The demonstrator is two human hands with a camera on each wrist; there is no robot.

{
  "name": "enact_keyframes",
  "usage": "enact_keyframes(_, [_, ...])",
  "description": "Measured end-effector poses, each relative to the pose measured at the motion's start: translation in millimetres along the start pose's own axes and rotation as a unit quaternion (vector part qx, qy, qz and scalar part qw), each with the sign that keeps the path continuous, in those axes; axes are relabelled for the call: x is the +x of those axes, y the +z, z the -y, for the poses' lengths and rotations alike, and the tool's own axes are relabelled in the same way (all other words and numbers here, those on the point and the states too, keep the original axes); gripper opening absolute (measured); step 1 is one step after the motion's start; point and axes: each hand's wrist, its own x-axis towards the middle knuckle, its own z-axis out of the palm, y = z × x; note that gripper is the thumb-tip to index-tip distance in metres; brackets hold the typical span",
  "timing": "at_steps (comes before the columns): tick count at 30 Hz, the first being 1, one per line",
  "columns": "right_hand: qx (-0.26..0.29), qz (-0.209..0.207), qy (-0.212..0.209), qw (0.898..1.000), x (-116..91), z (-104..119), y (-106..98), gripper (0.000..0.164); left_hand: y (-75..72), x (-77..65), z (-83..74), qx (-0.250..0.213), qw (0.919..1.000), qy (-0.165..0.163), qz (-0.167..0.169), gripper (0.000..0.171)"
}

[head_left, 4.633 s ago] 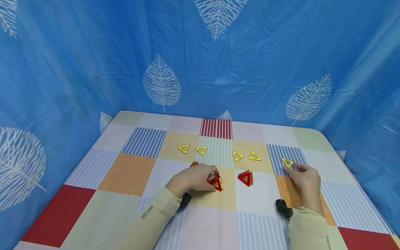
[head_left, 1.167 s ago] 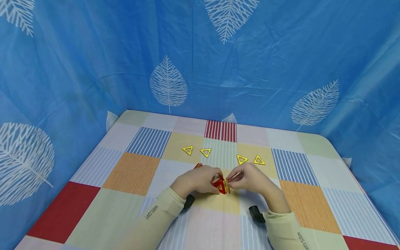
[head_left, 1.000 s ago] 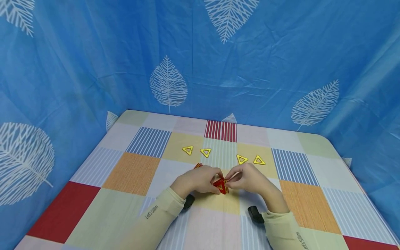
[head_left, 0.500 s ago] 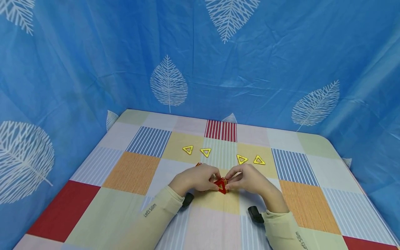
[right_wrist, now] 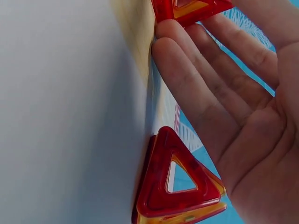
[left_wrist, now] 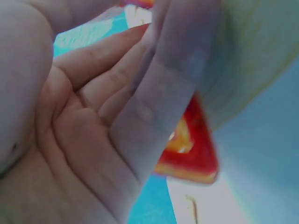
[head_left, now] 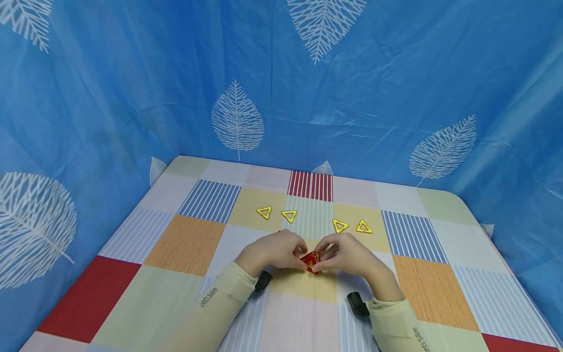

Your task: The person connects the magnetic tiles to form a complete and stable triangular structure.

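A small red-and-yellow pyramid of triangular magnetic tiles [head_left: 311, 262] stands on the cloth between my hands. My left hand [head_left: 278, 249] pinches its left side, thumb in front. My right hand [head_left: 345, 253] holds it from the right, its thumb across the front corner; in the right wrist view its fingers touch the pyramid's base. A second red tile pyramid [left_wrist: 198, 147] shows behind the left fingers in the left wrist view; in the head view it is nearly hidden. Beside the right palm stands a third pyramid [right_wrist: 175, 184], hidden in the head view by that hand.
Yellow triangular tiles lie flat behind the hands: one pair at left, with a tile [head_left: 265, 212] and its neighbour [head_left: 289, 215], another at right, with a tile [head_left: 340, 225] and its neighbour [head_left: 364, 226]. A patchwork cloth [head_left: 176, 283] covers the table; blue curtains [head_left: 352, 98] enclose it.
My right hand brought a yellow triangular tile from the far right to the middle pyramid and pressed it against its right side. Its fingers then moved round the pyramid. My left hand kept its hold.
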Motion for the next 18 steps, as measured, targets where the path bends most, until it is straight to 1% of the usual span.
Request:
enact_keyframes(4, [-0.019, -0.005, -0.018, 1.0, 3, 1, 3, 0.038, -15.6, -6.7, 7.3, -0.055, 0.9984, 0.006, 0.007, 0.037])
enact_keyframes(7, [-0.034, -0.004, -0.037, 0.999, 5, 1, 5, 0.037, -29.8, -12.7, 16.5, -0.101, 0.9948, 0.009, -0.013, 0.037])
enact_keyframes(9, [-0.041, -0.003, -0.037, 0.998, 6, 1, 6, 0.034, -38.0, -16.3, 24.0, -0.12, 0.9918, 0.001, -0.043, 0.037])
enact_keyframes(11, [-0.049, -0.002, -0.023, 0.999, 6, 1, 7, 0.029, -43.7, -19.2, 32.9, -0.133, 0.9877, -0.017, -0.08, 0.035])
enact_keyframes(15, [-0.063, -0.008, 0.018, 0.998, 4, 3, 5, 0.025, -50.9, -23.1, 48.3, -0.13, 0.9777, -0.058, -0.155, 0.033])
enact_keyframes(18, [-0.071, -0.015, 0.035, 0.997, 2, 3, 2, 0.024, -54.0, -23.6, 58.6, -0.128, 0.9697, -0.083, -0.191, 0.034])
